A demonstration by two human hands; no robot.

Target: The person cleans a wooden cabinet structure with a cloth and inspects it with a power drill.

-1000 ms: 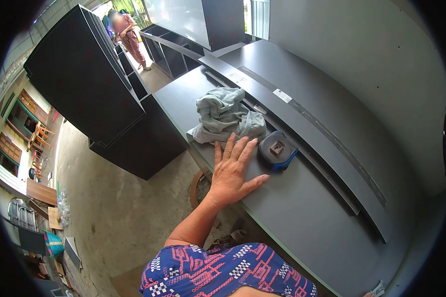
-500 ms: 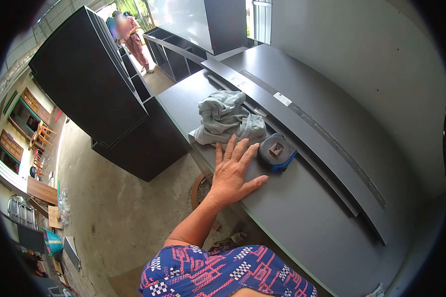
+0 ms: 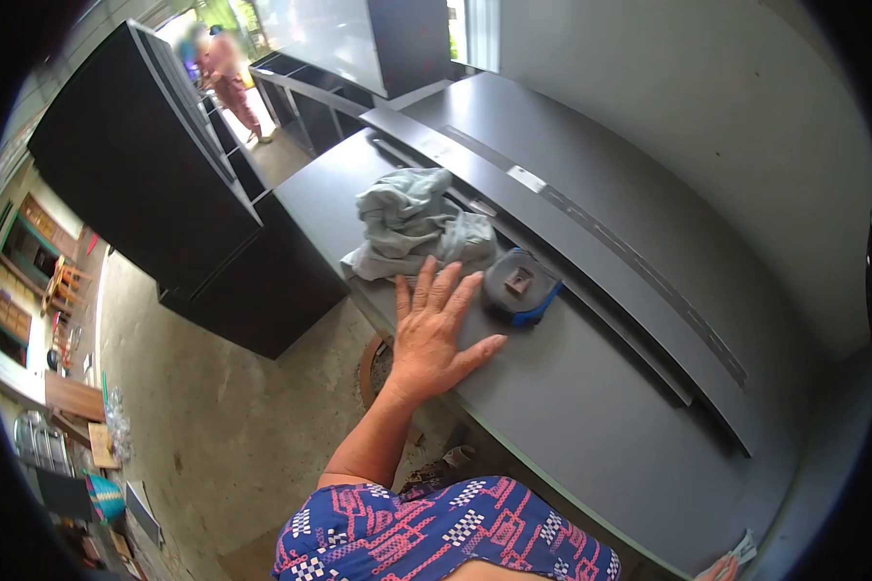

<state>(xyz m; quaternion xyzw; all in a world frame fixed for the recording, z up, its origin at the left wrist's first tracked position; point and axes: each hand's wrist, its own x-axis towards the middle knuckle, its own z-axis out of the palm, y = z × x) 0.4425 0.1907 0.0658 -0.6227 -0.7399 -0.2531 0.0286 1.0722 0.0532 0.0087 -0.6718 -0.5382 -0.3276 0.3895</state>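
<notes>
My left hand [image 3: 426,339] lies palm down on the grey panel surface [image 3: 572,416], fingers spread, with nothing held. Its fingertips meet the lower edge of a crumpled grey-green cloth [image 3: 407,223]. Just right of the fingers sits a grey and blue tape measure [image 3: 520,288], apart from the hand. At the bottom right edge, the fingers of my right hand [image 3: 719,569] close on a small pale object [image 3: 744,548] that I cannot make out; most of this hand is out of view.
Long dark strips [image 3: 591,252] lie along the panel beside the wall [image 3: 669,87]. A tall black cabinet [image 3: 145,184] stands at the left. Behind it, a person [image 3: 228,82] stands near open cabinet frames [image 3: 310,102]. A curved brown object [image 3: 368,373] is on the floor.
The view has shifted, so the table things appear further left. My right hand's fingers have come into view at the bottom right, at the pale object. My left hand stays spread by the cloth.
</notes>
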